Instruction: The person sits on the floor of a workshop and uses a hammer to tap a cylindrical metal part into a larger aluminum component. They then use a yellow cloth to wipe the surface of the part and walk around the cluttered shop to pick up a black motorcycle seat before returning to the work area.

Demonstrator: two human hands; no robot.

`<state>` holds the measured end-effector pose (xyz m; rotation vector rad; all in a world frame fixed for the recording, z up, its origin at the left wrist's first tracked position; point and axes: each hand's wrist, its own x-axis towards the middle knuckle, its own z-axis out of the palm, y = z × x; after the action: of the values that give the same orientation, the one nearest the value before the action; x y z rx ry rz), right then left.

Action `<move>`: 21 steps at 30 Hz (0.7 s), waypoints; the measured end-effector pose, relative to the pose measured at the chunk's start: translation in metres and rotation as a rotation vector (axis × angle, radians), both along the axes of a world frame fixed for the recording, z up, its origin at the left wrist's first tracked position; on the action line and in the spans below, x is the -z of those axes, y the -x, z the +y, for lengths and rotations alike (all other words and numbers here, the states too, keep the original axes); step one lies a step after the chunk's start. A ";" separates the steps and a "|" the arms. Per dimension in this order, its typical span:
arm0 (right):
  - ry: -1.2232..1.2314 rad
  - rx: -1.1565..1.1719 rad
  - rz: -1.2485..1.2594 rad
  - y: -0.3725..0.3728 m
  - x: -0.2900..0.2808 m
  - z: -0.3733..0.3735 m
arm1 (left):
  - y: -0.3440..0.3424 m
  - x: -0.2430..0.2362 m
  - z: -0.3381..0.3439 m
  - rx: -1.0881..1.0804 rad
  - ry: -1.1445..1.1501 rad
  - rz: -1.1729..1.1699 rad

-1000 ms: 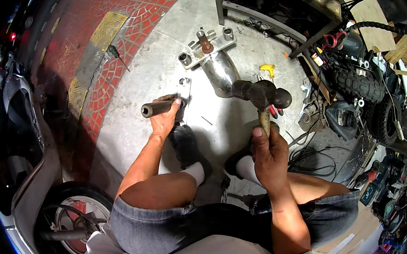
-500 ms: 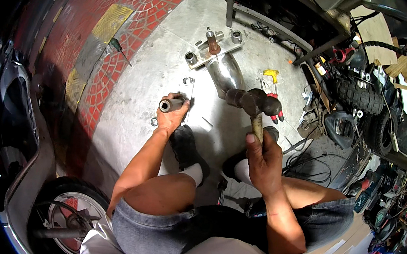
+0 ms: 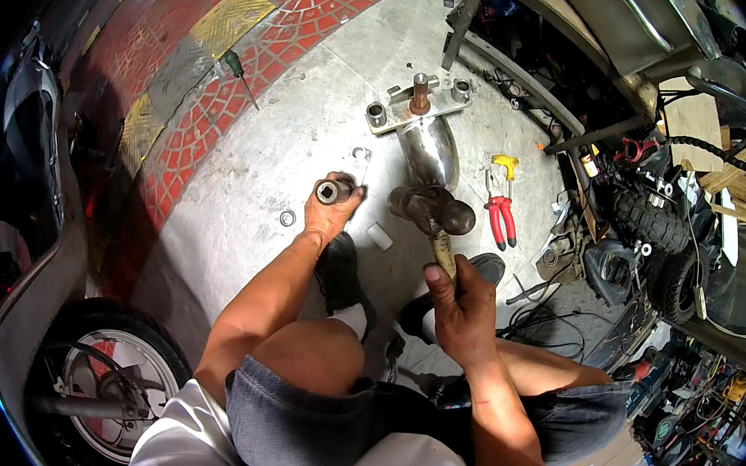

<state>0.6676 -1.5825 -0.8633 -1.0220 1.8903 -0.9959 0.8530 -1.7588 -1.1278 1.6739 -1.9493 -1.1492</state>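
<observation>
My left hand (image 3: 325,221) grips a dark steel tube (image 3: 335,192), now seen end-on, over a small flat metal piece (image 3: 361,154) on the floor. My right hand (image 3: 464,314) is closed round the wooden handle of a hammer, its dark head (image 3: 434,209) raised just right of the tube. Beyond them lies a polished metal cylinder (image 3: 428,154) with a bracket plate (image 3: 441,107) and rusty stem. A loose ring (image 3: 287,218) is left of my left hand; red-handled pliers (image 3: 503,219) and a yellow-handled tool (image 3: 505,163) lie to the right.
A screwdriver (image 3: 235,67) lies on red patterned paving at upper left. A motorcycle wheel (image 3: 111,387) is at lower left. A metal rack (image 3: 523,77) stands at the back right, with tyres (image 3: 643,223), wood, cables (image 3: 552,327) and piled tools along the right.
The tube in my left hand has tipped from lying sideways to pointing up at me. The hammer in my right hand has moved down and left. The whole view has shifted slightly.
</observation>
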 end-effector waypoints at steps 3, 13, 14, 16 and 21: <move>-0.015 0.024 -0.048 -0.002 0.003 0.002 | 0.000 -0.003 0.000 -0.021 -0.051 0.018; -0.071 0.137 -0.099 0.014 0.014 0.014 | 0.007 -0.060 -0.002 -0.205 -0.144 0.382; -0.052 0.148 -0.106 0.016 0.014 0.015 | 0.004 -0.070 -0.005 -0.212 -0.066 0.385; -0.036 0.170 -0.095 0.020 0.015 0.015 | -0.002 -0.087 -0.019 -0.265 0.101 0.454; -0.042 0.172 -0.138 0.024 0.019 0.013 | -0.025 -0.113 -0.052 -0.382 0.117 0.620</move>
<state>0.6437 -1.5693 -0.8828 -0.7567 1.8999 -1.0911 0.8781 -1.8108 -1.0145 1.3336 -1.2307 -1.1872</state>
